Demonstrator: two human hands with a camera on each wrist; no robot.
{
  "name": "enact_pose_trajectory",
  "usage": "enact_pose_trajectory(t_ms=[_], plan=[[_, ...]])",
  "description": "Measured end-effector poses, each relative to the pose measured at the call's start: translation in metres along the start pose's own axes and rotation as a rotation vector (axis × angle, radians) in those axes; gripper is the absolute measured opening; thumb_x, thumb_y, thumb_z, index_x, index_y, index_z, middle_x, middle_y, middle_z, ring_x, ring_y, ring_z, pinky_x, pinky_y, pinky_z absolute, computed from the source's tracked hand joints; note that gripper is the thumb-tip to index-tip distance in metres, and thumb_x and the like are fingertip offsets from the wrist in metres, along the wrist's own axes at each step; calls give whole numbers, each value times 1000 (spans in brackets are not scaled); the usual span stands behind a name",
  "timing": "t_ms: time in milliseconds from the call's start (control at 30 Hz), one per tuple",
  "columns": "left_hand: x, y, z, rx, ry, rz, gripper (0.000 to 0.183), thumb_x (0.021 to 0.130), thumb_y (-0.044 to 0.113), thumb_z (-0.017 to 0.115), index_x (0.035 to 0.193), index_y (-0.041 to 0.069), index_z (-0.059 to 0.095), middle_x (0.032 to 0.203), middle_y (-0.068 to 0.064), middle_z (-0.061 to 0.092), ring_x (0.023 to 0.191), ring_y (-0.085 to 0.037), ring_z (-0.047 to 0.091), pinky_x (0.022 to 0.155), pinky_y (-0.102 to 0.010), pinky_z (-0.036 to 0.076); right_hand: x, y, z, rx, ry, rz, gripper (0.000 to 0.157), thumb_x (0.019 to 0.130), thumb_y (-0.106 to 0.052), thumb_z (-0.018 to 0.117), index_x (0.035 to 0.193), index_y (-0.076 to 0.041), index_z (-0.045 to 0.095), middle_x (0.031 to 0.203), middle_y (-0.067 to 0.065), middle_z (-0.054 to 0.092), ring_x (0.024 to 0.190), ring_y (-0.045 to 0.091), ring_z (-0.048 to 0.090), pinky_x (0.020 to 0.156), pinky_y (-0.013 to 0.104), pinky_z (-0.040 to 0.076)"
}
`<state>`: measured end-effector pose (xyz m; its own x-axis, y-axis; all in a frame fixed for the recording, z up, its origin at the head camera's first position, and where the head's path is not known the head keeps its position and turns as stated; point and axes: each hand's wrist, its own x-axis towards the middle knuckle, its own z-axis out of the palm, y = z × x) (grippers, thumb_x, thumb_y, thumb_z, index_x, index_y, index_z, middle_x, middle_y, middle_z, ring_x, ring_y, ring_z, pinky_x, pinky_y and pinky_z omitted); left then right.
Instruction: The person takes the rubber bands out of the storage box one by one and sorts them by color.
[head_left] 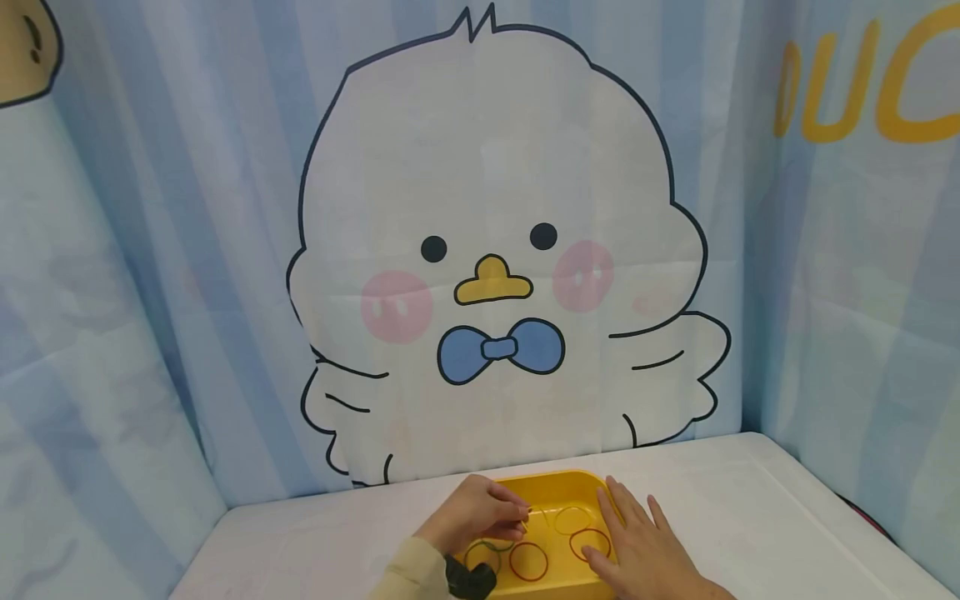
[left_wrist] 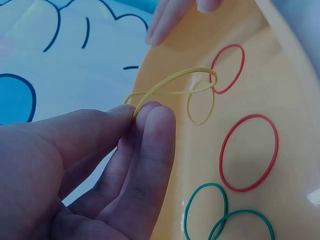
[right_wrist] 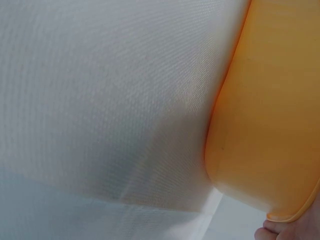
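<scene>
My left hand [head_left: 483,510] is over the left part of a yellow plastic tray [head_left: 558,575]. Between its thumb and fingertips it pinches a yellow rubber band [left_wrist: 197,70], whose loop sticks out past the fingers. My right hand [head_left: 648,546] lies with fingers spread along the tray's right side, holding nothing. Inside the tray lie a red rubber band [left_wrist: 276,145], another red band [left_wrist: 243,56] farther off, a thin yellow band [left_wrist: 189,110] and two overlapping green bands [left_wrist: 226,202]. In the right wrist view, only fingertips show at the tray's rim.
A white-covered table [head_left: 787,508] carries the tray. Behind it hangs a blue-striped curtain [head_left: 225,250] with a cartoon duck, and more curtain encloses both sides. A black wrist strap [head_left: 471,579] overlaps the tray's near left corner in the head view.
</scene>
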<state>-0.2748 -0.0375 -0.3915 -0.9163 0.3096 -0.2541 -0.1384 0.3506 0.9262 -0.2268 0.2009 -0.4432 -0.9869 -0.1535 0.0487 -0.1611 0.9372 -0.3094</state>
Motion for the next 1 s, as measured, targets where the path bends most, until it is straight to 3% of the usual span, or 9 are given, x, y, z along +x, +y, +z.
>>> enact_pose_trajectory(t_ms=[467,1000], plan=[[-19,1,2,-98,-108,15,18,90,11,70,104,0,74,94,-12,75,71,-13,71,73,-29,62,0,1,0,2,12,-22,89,91,-63,53,149,2,38,162,21,25,147,40,27,117,72,9],[-40,-1,12,-112,-119,-1,14,88,11,73,99,3,76,91,-11,77,67,-10,70,69,-26,62,0,0,1,5,4,-5,89,91,-63,54,151,1,36,163,19,24,147,40,27,117,72,9]])
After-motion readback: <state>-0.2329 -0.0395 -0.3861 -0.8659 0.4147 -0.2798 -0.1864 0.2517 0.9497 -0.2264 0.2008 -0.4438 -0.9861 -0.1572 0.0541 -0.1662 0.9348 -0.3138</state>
